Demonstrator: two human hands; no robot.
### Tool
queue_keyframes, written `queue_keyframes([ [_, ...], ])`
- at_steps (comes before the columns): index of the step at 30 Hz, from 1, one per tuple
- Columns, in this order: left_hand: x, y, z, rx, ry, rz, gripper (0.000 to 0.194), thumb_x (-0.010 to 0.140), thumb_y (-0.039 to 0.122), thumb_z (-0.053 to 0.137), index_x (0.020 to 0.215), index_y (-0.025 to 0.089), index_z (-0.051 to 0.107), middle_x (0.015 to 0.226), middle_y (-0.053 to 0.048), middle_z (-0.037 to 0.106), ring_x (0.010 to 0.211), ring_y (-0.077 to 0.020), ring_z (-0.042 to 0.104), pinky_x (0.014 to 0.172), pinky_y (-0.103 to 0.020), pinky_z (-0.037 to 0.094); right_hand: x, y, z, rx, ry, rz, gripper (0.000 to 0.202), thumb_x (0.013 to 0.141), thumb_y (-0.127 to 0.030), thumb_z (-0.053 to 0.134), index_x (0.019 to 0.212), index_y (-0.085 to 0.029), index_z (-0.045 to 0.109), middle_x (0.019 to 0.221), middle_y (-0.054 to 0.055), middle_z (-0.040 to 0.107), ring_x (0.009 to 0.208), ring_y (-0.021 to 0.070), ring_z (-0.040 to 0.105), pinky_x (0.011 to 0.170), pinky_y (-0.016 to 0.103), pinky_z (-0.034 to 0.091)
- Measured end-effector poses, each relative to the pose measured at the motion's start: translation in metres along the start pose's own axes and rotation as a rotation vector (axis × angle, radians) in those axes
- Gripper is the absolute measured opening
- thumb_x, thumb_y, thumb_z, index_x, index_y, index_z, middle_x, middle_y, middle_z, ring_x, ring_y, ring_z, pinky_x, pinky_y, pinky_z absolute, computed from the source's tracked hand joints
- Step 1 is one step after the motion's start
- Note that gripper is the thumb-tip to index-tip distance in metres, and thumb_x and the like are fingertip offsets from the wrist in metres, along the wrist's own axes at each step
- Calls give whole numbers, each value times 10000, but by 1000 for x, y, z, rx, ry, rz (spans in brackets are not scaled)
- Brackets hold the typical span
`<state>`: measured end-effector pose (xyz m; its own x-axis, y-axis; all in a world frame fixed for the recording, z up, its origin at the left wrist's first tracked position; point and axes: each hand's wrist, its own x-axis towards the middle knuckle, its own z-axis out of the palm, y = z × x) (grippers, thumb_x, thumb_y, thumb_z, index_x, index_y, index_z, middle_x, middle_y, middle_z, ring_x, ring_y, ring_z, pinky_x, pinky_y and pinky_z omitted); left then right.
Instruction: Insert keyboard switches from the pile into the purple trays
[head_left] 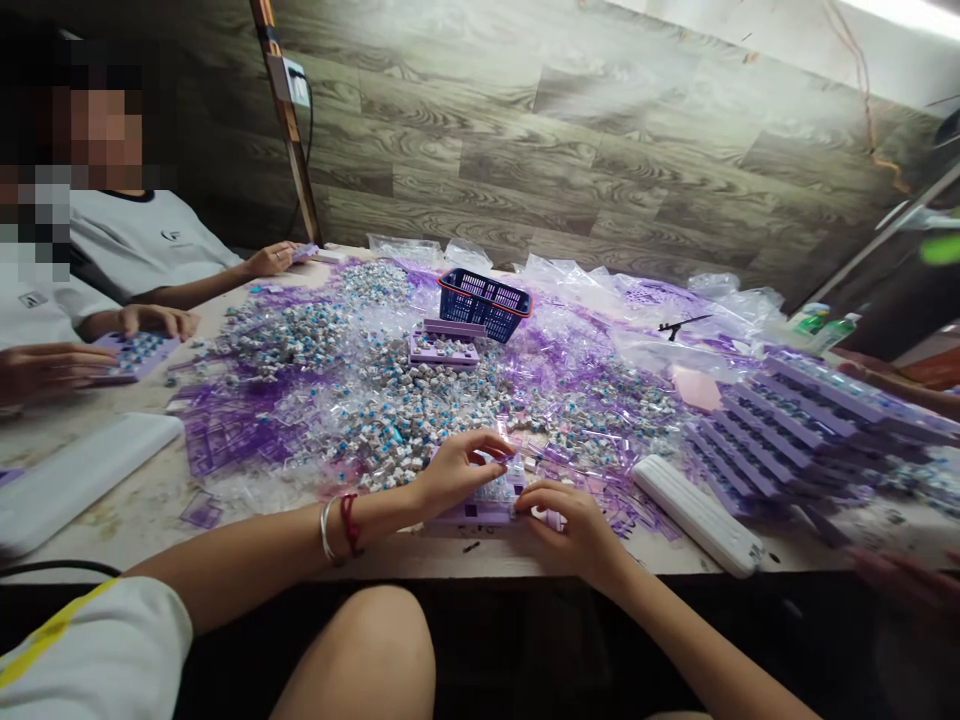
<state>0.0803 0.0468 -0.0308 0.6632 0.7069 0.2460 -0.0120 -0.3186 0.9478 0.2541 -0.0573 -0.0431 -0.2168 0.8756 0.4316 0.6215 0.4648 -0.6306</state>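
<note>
A light purple case (480,513) lies at the table's front edge, with small clear and white pieces on it. My left hand (459,472) reaches over it from the left, wearing a white bangle and a red string band. Its thumb and fingers curl together near a bit of purple plastic; what they pinch is too small to tell. At the case's right end, my right hand (574,525) has its thumb and fingertips closed against the edge; anything between them is hidden. Just beyond lies a heap of small white pieces with blue tops (405,410).
Behind the heap stand a dark blue basket (480,305) and another purple case (444,350). Clear purple sheets (240,420) lie left. At right are a white bar (697,515) and stacked purple cases (780,430). Another person's hands (150,322) work at left.
</note>
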Motion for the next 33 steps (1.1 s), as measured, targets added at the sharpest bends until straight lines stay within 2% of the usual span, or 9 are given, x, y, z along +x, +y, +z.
queue_keyframes([
  [10,0,-4,-1,18,-29,28,189,753,164,619,930,159,686,968,-47,688,907,-168,634,717,-227,491,7,-2,-1,-95,-12,81,138,776,-78,570,765,-192,646,771,26,667,693,153,620,622,255,493],
  [14,1,-2,-1,37,-45,16,185,757,168,618,930,158,683,990,-51,686,908,-167,633,715,-226,485,8,-2,-4,-136,-68,48,150,783,-53,571,775,-188,637,789,24,659,742,157,623,683,267,491],
  [19,1,-3,-1,30,-50,19,187,758,174,618,933,152,680,979,-53,684,902,-167,629,716,-229,480,10,-8,-8,-323,-146,-2,131,843,-88,540,819,-187,623,856,48,652,804,173,614,718,278,480],
  [27,1,-3,-1,45,-69,11,193,750,171,613,931,147,678,970,-52,684,885,-163,630,711,-230,464,19,-25,-10,-728,-304,-77,125,878,-122,535,803,-163,625,841,51,649,809,189,590,711,293,427],
  [33,1,-2,-1,54,-81,9,197,743,152,604,926,141,674,967,-53,683,881,-163,632,710,-232,465,23,-29,-9,-771,-365,-65,137,884,-120,530,808,-159,637,860,53,660,832,187,596,735,298,424],
])
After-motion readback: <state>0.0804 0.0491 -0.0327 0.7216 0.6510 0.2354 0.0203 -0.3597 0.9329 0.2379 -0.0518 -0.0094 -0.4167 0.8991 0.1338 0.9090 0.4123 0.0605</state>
